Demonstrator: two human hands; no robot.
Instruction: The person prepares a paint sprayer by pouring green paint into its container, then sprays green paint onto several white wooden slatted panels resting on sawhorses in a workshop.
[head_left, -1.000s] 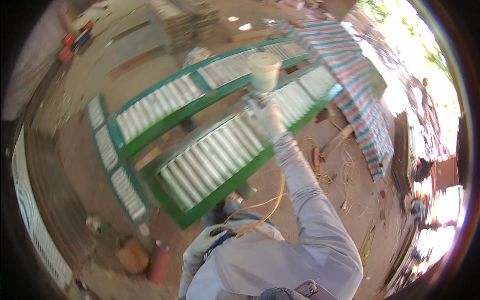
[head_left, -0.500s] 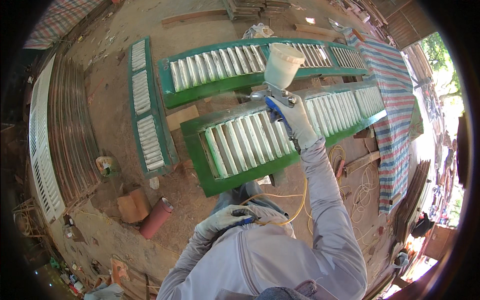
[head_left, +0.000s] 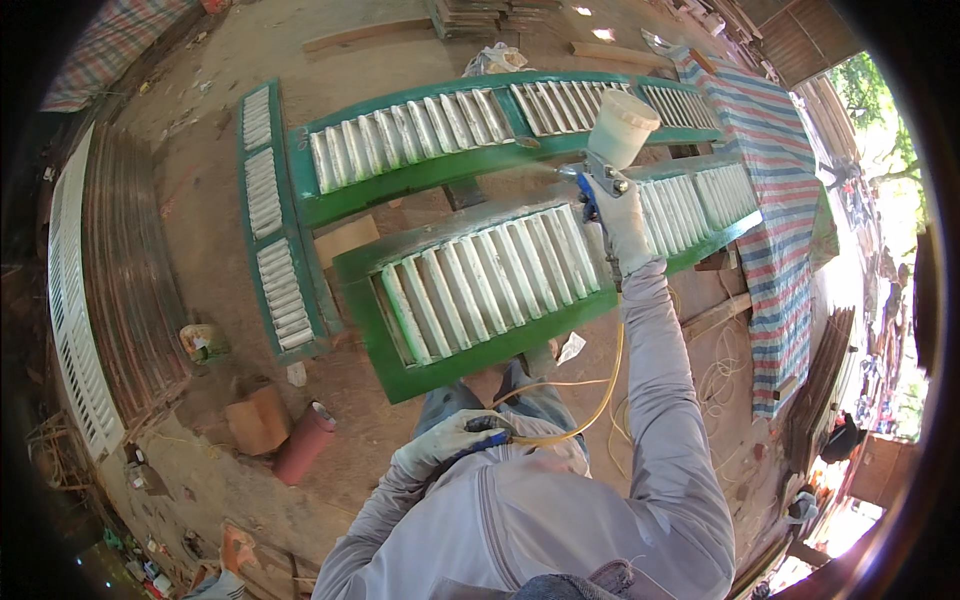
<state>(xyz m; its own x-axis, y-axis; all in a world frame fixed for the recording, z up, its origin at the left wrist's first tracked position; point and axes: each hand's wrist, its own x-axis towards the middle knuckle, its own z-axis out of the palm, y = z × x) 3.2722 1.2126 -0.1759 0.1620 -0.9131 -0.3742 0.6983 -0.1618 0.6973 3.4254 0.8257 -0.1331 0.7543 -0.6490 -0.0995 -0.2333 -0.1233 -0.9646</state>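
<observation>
My right hand, in a pale glove, grips a paint spray gun with a white cup on top, held out over a long green louvered shutter whose slats are white. The nozzle faces left, toward the slats. My left hand, also gloved, is close to my chest and holds the yellow air hose that loops up toward the gun. A second green shutter lies just beyond the first, and a third lies on the ground to the left.
A white louvered panel and brown slatted panels lie at the far left. A red cylinder, a brown block and a small can sit on the dirt floor. A striped tarp covers the right side.
The view has swung and the shutters now sit more centrally. My right hand with the spray gun has shifted along the near shutter. My left hand stays by my chest on the hose.
</observation>
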